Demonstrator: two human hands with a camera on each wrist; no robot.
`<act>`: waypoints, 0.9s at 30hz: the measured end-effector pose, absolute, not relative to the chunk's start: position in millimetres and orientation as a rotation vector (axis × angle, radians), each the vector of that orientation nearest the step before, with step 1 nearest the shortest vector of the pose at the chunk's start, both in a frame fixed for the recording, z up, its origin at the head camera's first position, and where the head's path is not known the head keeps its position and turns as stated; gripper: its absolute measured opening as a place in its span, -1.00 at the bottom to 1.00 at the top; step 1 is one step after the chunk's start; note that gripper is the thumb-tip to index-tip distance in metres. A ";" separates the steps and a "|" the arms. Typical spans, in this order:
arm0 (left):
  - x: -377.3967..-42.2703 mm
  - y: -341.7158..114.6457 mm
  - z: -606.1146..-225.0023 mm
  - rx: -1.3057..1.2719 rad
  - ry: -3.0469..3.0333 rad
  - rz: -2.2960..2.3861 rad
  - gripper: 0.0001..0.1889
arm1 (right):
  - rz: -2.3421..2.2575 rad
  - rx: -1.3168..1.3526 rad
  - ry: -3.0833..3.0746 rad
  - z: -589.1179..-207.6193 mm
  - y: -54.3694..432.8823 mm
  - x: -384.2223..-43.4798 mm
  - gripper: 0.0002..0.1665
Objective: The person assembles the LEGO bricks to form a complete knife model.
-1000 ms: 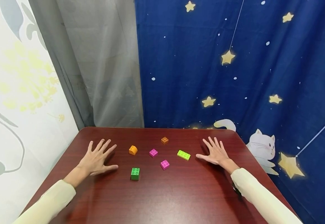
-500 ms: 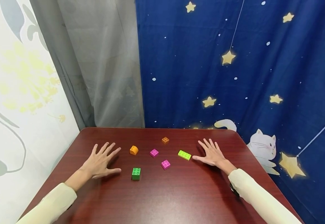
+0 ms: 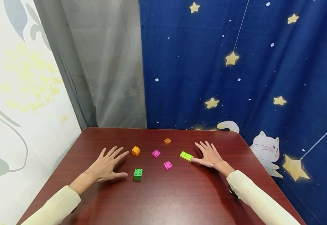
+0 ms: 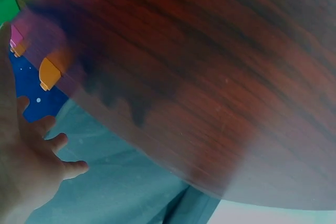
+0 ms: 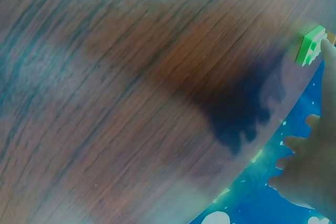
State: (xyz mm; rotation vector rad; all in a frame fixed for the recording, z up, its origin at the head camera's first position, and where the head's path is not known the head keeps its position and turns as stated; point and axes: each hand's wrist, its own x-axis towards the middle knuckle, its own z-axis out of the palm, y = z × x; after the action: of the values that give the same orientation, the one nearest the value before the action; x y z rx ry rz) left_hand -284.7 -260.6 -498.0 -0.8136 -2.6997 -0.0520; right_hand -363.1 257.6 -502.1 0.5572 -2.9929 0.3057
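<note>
My left hand (image 3: 107, 167) hovers with spread fingers over the table's left side, holding nothing. Its thumb points at a green brick (image 3: 138, 174), and its fingertips lie just left of an orange brick with a rounded side (image 3: 135, 151). My right hand (image 3: 209, 156) is spread on the other side, its thumb tip at the right end of a lime green brick (image 3: 186, 156); whether they touch I cannot tell. Between the hands sit two magenta bricks, one farther (image 3: 156, 153) and one nearer (image 3: 167, 166). Behind them is a brownish-orange brick (image 3: 167, 141). In the left wrist view the orange brick (image 4: 50, 74) shows past the fingers.
The dark red wooden table (image 3: 163, 203) has rounded far corners. Behind it hang a grey curtain (image 3: 113, 62) and a blue curtain with stars (image 3: 180, 62). A white patterned surface (image 3: 34, 125) stands at the left.
Both hands have moved inward, the left one to the right and the right one to the left, and slightly nearer. The bricks stay in place on the table.
</note>
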 end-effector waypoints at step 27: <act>-277.5 -232.5 -504.1 -0.898 -2.844 -0.377 -0.05 | 0.399 0.626 -2.971 -513.4 231.7 -362.5 0.15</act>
State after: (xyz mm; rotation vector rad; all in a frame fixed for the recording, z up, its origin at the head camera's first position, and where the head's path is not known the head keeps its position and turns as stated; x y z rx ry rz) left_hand -277.5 -232.5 -504.1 -0.8977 -2.8442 -0.3774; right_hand -362.5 231.7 -513.4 0.6257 -2.9709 0.3993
